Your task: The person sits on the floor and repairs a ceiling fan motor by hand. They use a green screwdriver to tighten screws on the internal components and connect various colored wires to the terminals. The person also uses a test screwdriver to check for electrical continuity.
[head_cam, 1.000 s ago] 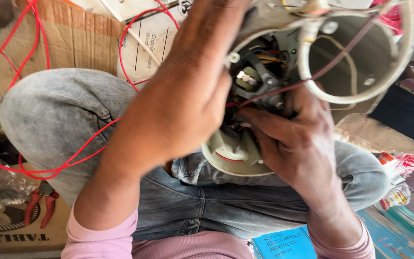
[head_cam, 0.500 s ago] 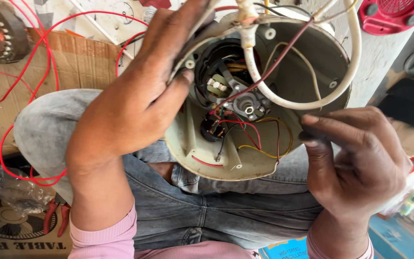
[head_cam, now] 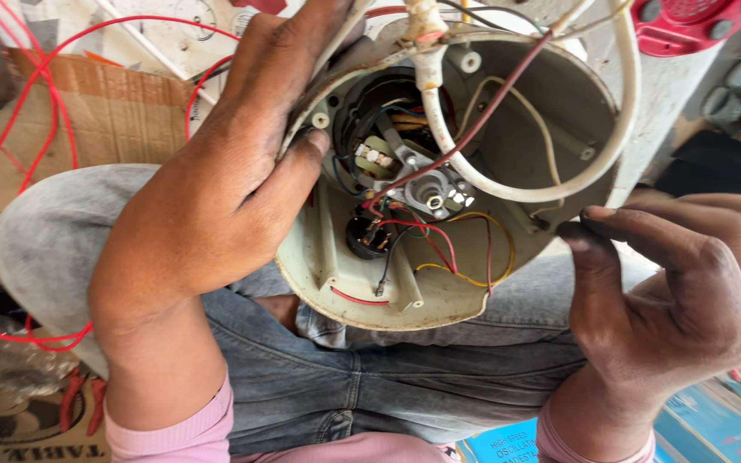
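Fan housing (head_cam: 508, 283), cream plastic, round and open toward the camera, sits over the person's lap in the head view, held up above the jeans (head_cam: 370, 377). Left hand (head_cam: 216, 189) clamps its left rim: palm wrapped over the outside, thumb (head_cam: 298, 167) hooked over the edge into the shell, fingers reaching up past the top rim, wrist bent, forearm coming up from the pink sleeve (head_cam: 173, 429). Right hand (head_cam: 688, 300) is at the right rim, fingers loosely curled and slightly apart, pinching nothing; topmost fingertip (head_cam: 593, 214) looks to touch or nearly touch the shell edge, cannot tell which. Inside the housing: small motor shaft block (head_cam: 430, 193) near centre, black round part (head_cam: 366, 236) just below-left of it, red, yellow and black wires (head_cam: 439, 244) tangled across the lower half, a dark red wire (head_cam: 490, 111) running up to the top rim, thick white cable (head_cam: 619, 129) looping around the upper right inside wall. Screw posts show along the rim. Beside the left knee, cardboard (head_cam: 105, 120) with loose red wire (head_cam: 10, 154) over it; red fan part (head_cam: 688, 21) at the top right corner; red-handled pliers (head_cam: 79, 403) low left
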